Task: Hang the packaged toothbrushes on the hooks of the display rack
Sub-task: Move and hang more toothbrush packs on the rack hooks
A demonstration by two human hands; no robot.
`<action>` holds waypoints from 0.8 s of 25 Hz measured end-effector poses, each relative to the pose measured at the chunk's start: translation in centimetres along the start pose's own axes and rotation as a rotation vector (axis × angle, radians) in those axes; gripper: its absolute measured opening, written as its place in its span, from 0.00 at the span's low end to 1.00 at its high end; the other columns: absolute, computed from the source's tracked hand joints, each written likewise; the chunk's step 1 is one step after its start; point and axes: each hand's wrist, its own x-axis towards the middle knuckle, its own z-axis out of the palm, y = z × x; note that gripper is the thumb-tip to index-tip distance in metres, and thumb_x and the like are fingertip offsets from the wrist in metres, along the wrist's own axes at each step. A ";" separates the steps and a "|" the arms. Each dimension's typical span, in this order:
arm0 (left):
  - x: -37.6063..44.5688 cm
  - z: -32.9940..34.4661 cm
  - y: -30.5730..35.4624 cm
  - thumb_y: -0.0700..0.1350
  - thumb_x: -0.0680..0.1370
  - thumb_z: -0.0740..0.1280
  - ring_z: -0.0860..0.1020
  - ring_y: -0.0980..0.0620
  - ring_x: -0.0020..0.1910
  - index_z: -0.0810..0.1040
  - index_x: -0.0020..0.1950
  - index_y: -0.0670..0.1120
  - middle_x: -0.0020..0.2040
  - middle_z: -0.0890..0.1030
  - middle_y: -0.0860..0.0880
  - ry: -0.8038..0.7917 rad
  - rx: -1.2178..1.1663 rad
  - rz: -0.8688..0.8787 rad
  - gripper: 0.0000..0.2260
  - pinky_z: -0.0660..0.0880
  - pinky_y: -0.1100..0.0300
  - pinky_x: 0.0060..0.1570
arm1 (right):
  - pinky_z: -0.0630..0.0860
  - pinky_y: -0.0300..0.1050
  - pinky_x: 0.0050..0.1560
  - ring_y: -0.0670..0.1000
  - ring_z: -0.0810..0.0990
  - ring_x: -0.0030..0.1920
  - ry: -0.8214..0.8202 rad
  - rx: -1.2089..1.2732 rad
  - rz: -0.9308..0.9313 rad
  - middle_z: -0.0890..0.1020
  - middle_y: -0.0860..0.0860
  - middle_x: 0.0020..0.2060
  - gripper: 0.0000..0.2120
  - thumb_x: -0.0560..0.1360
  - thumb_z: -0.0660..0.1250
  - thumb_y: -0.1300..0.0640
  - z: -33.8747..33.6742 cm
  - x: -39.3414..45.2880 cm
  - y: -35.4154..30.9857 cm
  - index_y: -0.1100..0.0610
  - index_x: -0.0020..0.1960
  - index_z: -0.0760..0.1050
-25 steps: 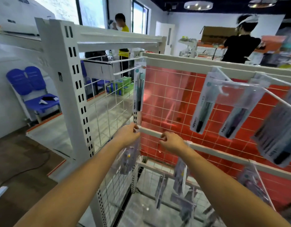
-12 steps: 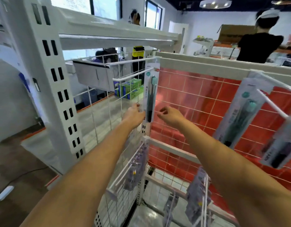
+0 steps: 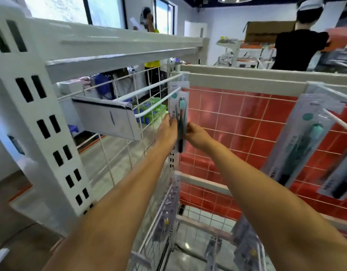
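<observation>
Toothbrush pack point(image 3: 180, 114) hangs on a white hook point(image 3: 149, 111) at twelve o'clock; left hand point(image 3: 168, 132) pinches its left edge, right hand point(image 3: 196, 133) its right. More packs point(image 3: 297, 141) hang at three o'clock.

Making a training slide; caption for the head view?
Both hands, left and right, steady a packaged toothbrush hanging on a white hook.

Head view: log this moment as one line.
left hand: holds clear-packaged teal toothbrush | right hand: holds same pack | pack: on white wire hook
</observation>
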 end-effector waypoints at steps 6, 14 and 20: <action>-1.9 0.4 0.6 0.45 0.83 0.51 0.74 0.49 0.50 0.70 0.61 0.42 0.54 0.77 0.45 0.112 -0.179 -0.026 0.13 0.69 0.57 0.50 | 0.74 0.54 0.57 0.57 0.77 0.54 0.033 0.002 -0.060 0.79 0.58 0.54 0.12 0.79 0.57 0.63 0.1 -2.2 -0.7 0.61 0.60 0.73; -5.9 -0.2 1.5 0.44 0.82 0.52 0.74 0.47 0.48 0.71 0.61 0.42 0.50 0.76 0.45 0.299 -0.361 -0.098 0.13 0.66 0.59 0.46 | 0.71 0.48 0.48 0.55 0.74 0.47 -0.034 -0.217 -0.204 0.78 0.58 0.50 0.08 0.80 0.56 0.62 -0.3 -6.7 -2.4 0.63 0.54 0.72; -10.4 -1.2 2.1 0.45 0.82 0.51 0.72 0.53 0.43 0.72 0.58 0.44 0.45 0.75 0.50 0.425 -0.468 -0.133 0.12 0.67 0.59 0.43 | 0.69 0.47 0.44 0.54 0.74 0.44 -0.116 -0.248 -0.275 0.75 0.55 0.44 0.04 0.80 0.55 0.61 0.4 -10.5 -2.8 0.57 0.47 0.67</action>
